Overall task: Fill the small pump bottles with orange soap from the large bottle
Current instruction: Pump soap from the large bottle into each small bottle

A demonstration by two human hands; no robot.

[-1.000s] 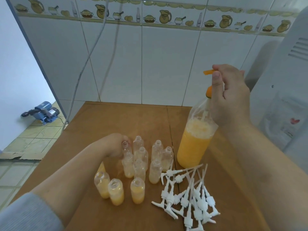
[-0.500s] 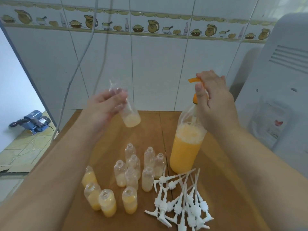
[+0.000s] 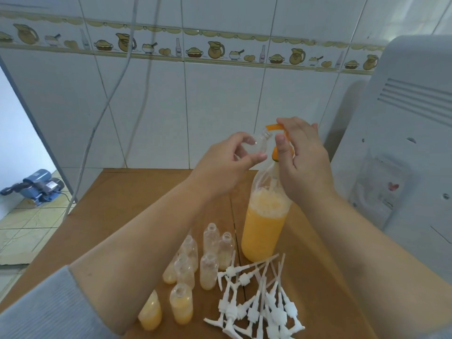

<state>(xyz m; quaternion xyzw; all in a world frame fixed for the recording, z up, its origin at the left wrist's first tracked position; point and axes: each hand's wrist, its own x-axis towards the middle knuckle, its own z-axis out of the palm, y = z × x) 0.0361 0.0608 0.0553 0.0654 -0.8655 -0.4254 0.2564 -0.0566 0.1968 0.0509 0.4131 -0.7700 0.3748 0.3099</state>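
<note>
While the right hand (image 3: 303, 165) grips the large bottle's orange pump (image 3: 277, 128), the left hand (image 3: 228, 160) pinches a small bottle (image 3: 256, 146) beneath its spout.

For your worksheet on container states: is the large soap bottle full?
No. The large bottle holds orange soap partway up; its upper part is clear.

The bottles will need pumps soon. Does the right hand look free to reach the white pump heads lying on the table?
Probably not yet: the right hand grips the orange pump atop the large bottle. Once it lets go, the white pump heads lie uncovered just below it.
</note>
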